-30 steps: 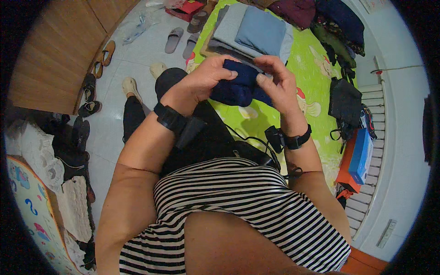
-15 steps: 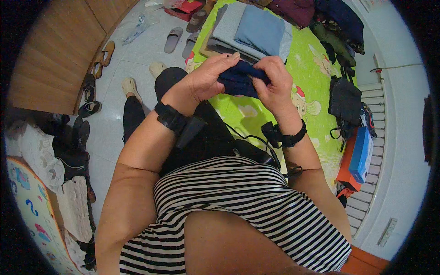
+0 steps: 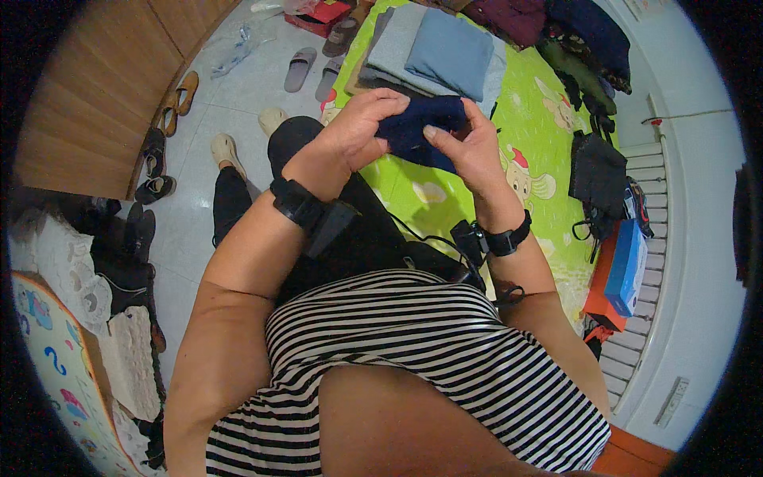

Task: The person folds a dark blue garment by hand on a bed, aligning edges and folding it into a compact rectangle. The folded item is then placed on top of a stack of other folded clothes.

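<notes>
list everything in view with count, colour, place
cloth: one, dark blue, upper centre
cover: one, green, upper centre
folded stack: one, grey and blue, on cover
loose clothes: several, maroon, navy, olive, upper right
strappy item: one, black, right
boxes: three, red at top, orange and blue right
radiator: one, white, right
slippers: two, grey, upper floor
other footwear: several, tan, brown, black, beige, floor
cabinet: one, brown, upper left
plastic bag: one, clear, upper floor
crumpled items: count unclear, white, left
board: one, multicoloured, lower left
striped top: one, black and white, worn
trousers: one, black, worn
wrist straps: two, black, worn
left hand: one, holding cloth
right hand: one, holding cloth
</notes>
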### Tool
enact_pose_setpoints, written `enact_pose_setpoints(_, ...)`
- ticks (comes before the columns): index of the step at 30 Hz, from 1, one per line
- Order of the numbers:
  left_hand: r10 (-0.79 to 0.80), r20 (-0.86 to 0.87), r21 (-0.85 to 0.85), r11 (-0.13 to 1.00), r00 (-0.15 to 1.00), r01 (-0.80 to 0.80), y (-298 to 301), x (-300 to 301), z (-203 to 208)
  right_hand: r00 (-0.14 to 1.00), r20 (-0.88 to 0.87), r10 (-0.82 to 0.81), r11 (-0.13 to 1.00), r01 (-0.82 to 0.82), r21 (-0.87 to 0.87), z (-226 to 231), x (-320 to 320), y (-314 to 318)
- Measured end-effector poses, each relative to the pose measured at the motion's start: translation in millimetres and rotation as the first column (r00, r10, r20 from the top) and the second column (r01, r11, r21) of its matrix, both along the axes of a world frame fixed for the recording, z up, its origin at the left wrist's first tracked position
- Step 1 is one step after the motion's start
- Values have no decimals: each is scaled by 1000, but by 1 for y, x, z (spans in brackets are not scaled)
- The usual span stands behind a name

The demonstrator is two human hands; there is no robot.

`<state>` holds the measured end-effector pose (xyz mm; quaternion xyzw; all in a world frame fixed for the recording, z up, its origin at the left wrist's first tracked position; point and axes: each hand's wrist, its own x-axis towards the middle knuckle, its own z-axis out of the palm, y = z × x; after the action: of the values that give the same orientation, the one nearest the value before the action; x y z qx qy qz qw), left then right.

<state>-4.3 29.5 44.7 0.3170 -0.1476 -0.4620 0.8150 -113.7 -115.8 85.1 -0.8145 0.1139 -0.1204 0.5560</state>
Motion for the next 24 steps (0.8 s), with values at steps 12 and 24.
enact_pose_setpoints(12, 16, 88, -94, 996, 996, -8, 4, 1, 9, 992, 60, 112, 744, -123, 656, -3, 11, -1)
enact_pose_setpoints(24, 334, 580, 159, 848, 743, -506, -10, -4, 1, 987, 139, 82, 748, -153, 645, -12, 9, 6)
